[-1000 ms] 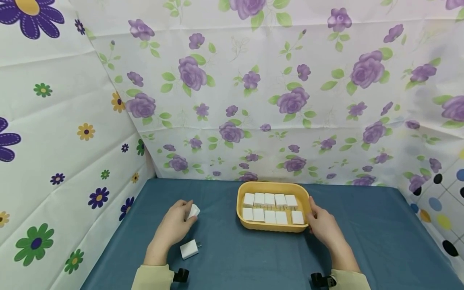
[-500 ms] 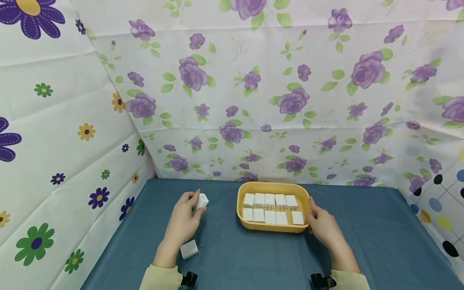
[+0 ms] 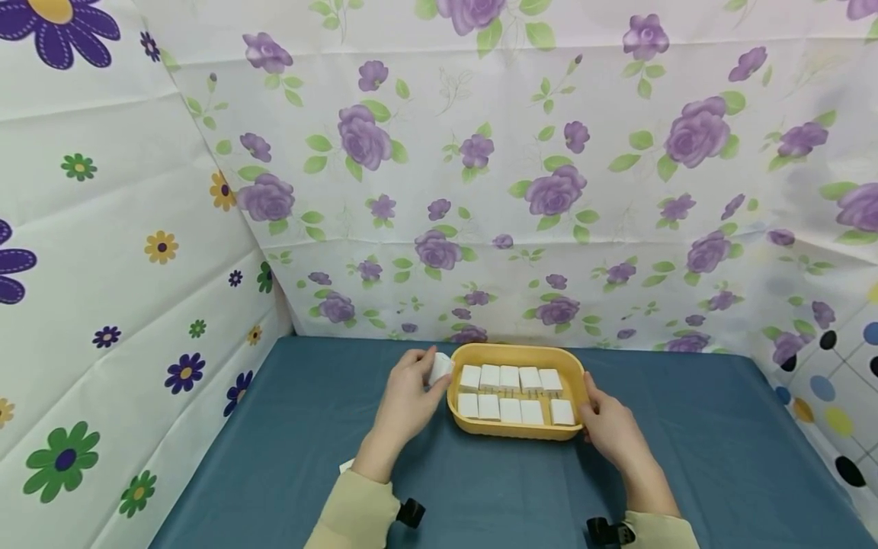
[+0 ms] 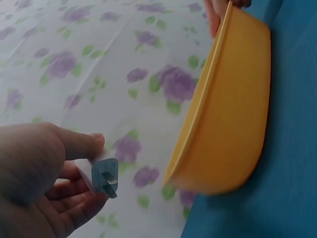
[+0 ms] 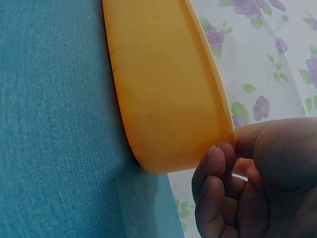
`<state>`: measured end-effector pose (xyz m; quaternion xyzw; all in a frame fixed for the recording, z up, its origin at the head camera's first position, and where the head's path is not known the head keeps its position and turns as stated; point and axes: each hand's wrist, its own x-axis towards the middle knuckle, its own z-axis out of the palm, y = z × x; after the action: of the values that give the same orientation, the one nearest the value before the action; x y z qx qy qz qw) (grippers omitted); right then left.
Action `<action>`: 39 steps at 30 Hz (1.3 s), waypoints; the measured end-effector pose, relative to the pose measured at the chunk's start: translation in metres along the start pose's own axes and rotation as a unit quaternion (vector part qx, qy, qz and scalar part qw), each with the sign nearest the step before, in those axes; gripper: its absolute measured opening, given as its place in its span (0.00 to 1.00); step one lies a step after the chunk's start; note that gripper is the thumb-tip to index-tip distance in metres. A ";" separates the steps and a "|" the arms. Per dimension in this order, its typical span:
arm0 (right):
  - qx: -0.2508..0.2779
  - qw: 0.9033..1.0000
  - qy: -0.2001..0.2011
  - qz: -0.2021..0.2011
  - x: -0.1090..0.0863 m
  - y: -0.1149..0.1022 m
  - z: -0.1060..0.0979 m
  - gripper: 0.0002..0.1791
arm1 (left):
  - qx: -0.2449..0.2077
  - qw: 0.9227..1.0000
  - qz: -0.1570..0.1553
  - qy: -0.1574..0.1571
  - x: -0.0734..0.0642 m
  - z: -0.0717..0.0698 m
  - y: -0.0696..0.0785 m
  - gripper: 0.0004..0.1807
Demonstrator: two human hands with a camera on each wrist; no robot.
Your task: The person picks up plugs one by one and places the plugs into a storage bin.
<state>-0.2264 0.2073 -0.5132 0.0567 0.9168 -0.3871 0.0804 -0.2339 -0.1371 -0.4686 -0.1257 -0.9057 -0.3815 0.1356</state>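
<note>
My left hand (image 3: 405,396) pinches a white plug-in charger (image 3: 441,367) close to the left end of a yellow tray (image 3: 511,431). In the left wrist view the two metal prongs of this charger (image 4: 105,177) point away from the palm, toward the tray (image 4: 233,104). My right hand (image 3: 613,422) grips the tray's right rim between thumb and fingers, as the right wrist view of that hand (image 5: 237,183) shows. Inside the tray stand two rows of white chargers (image 3: 510,378), with a gap in the front row toward the right.
Another white charger (image 3: 346,465) lies on the blue tabletop (image 3: 494,496), mostly hidden behind my left forearm. A flowered white curtain (image 3: 439,191) rises behind the table's far edge, and a second patterned sheet (image 3: 123,305) runs along the left side.
My left hand has lifted the charger and carried it right, from the table's left part to the tray's left rim. The right hand and tray have stayed in place.
</note>
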 end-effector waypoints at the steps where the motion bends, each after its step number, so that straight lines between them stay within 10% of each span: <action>1: 0.000 1.000 0.000 0.002 0.000 0.000 0.000 0.37 | 0.005 1.000 0.002 -0.009 0.005 0.006 0.004 0.33; 13: 0.008 1.000 -0.001 0.000 -0.002 0.003 0.003 0.37 | 0.178 0.980 -0.005 -0.085 0.055 0.080 0.013 0.25; 24: 0.019 1.000 -0.001 -0.003 0.000 0.001 0.004 0.37 | 0.370 0.927 0.014 -0.064 0.065 0.109 0.003 0.37; 39: 0.009 1.000 0.004 -0.006 0.001 0.002 0.001 0.37 | 0.361 0.931 0.017 -0.052 0.060 0.114 0.002 0.25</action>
<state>-0.2271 0.2082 -0.5152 0.0539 0.9141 -0.3951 0.0738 -0.3058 -0.0456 -0.5233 -0.1035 -0.9857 -0.0189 0.1313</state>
